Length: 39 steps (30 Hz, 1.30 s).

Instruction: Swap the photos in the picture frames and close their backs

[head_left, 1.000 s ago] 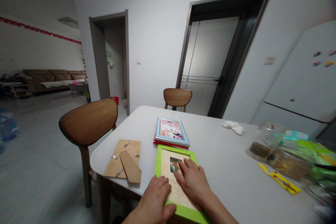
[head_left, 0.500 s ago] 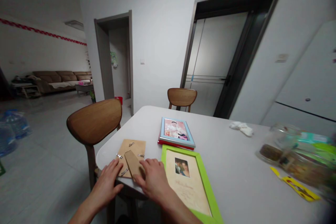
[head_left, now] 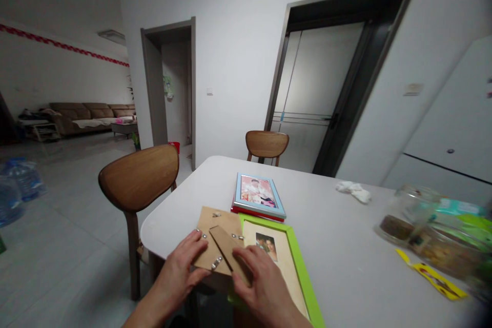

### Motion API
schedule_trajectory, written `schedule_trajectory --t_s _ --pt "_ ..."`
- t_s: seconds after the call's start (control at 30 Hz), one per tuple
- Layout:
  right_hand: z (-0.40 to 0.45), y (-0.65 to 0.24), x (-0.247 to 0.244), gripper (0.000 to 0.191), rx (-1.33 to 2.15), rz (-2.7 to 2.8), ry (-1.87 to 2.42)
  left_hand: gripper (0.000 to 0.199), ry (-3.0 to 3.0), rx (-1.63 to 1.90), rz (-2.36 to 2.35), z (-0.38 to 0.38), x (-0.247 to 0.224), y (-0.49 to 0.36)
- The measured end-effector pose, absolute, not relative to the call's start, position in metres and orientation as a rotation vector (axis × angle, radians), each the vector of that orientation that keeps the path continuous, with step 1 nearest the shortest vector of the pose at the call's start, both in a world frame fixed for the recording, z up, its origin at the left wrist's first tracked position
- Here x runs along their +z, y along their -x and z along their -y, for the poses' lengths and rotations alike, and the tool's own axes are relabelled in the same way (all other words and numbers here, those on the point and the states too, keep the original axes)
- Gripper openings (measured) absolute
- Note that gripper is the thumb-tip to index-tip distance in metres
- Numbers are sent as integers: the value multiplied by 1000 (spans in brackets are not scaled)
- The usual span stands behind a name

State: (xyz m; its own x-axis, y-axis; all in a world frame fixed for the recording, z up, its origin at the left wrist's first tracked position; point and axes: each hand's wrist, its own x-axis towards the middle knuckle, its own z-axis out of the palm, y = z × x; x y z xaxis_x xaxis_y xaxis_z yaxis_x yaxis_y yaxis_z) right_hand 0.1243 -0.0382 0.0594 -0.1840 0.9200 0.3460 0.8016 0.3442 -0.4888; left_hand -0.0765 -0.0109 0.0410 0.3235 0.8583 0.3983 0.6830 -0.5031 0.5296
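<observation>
A brown picture frame backing board (head_left: 203, 218) lies at the near edge of the table, metal turn clips (head_left: 217, 262) on its face. Its fold-out stand (head_left: 222, 238) runs slantwise across the middle. My left hand (head_left: 180, 269) grips the board's left side, fingers on top and thumb at the lower edge. With fingers closed on the stand and the board's right side, my right hand (head_left: 265, 282) partly covers a green picture frame (head_left: 302, 266). That frame holds a small photo (head_left: 266, 246) on a cream mat. The board's right edge overlaps the green frame.
A light-blue picture frame (head_left: 239, 189) lies on a red one (head_left: 257, 214) behind the green frame. Glass jars (head_left: 415, 202), a yellow packet (head_left: 438, 279) and crumpled white tissue (head_left: 353, 191) are to the right. Wooden chairs (head_left: 140, 177) stand at the left and far side.
Both hands have shifted right together with the backing board, which has turned slightly and now overlaps the green frame's left edge. The other things on the table have stayed put.
</observation>
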Motion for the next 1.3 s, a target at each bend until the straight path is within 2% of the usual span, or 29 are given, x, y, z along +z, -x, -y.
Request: schedule_trajectory --t_s 0.17,0.33,0.47,0.83,1.0,1.17,1.3 --pt "62 -194 48 29 94 1993 1592 42 -2321 775 -1177 22 49 13" --pt "69 -222 29 28 38 1992 1684 41 -2347 654 -1121 22 38 -16" --pt "66 -222 17 30 13 2024 1693 35 -2389 570 -1136 24 37 -17" --pt "68 -220 19 30 59 2040 1733 31 -2380 480 -1109 26 37 -19" --pt "63 -213 10 28 -38 2053 1706 50 -2407 448 -1025 29 28 -9" --pt "63 -201 19 24 -90 2120 1635 31 -2404 416 -1031 33 28 -6" --pt "65 -194 26 25 -10 2303 1498 31 -2395 421 -1045 32 30 -6"
